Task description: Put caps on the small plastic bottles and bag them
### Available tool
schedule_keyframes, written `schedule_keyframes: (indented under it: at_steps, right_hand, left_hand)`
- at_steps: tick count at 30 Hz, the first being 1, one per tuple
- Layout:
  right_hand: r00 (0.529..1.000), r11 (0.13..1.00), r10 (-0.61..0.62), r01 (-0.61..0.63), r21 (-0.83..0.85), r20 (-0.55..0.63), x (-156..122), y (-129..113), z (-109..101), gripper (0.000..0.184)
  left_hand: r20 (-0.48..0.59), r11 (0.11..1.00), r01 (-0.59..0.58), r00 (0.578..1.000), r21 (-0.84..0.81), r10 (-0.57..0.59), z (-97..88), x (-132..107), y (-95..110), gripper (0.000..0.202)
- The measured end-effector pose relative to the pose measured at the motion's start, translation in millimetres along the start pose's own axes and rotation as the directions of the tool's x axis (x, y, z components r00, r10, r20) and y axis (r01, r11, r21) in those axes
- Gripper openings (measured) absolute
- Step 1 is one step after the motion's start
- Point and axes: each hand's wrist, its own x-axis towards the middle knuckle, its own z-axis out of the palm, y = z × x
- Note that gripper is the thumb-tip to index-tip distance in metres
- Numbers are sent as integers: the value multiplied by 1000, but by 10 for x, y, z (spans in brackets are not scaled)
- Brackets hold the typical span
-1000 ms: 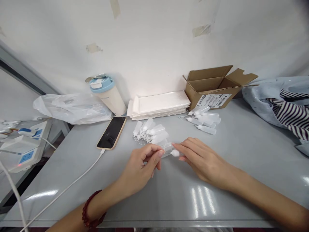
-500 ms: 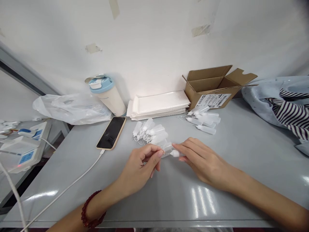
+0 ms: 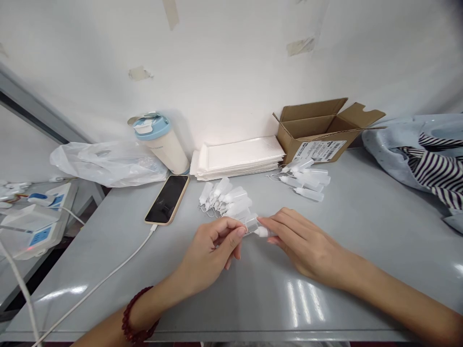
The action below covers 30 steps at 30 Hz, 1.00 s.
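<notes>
In the head view, the only one, a small translucent bottle with a white top is held over the middle of the tabletop, well in from its left edge and between its front and back edges, its top pointing toward the left edge. The right hand pinches the body between thumb and fingers, hiding most of it. On the left hand, thumb and index tip press together just beside the bottle's top; whether something thin sits between them is too small to tell. A heap of similar bottles lies just behind the left hand, and another group lies toward the back edge, before the cardboard box. I judge the bottle very light, its plastic wall soft and rather slippery, so a squeeze could dent or roll it. The body near the top seems the best hold; the fine curled lines at the other bottles' ends look bendable and call for a gentle fingertip touch.
</notes>
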Motion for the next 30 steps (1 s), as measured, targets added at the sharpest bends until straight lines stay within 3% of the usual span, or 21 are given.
schedule_keyframes:
  at_steps: [14,22,30]
  right_hand:
    - [1000,1000,-2,2,-3,-5,-16,-43,21,32]
    - [999,997,-43,42,-60,-12,-13,-77,52,35]
    - [999,1000,-14,13,-15,-37,-12,-80,54,37]
  left_hand:
    - [-57,1000,5,998,16,-4,62,-55,12,26]
    - [-96,987,-90,990,130,102,132,-62,-21,22]
    - [-49,998,-63,997,16,64,67,-40,-17,32]
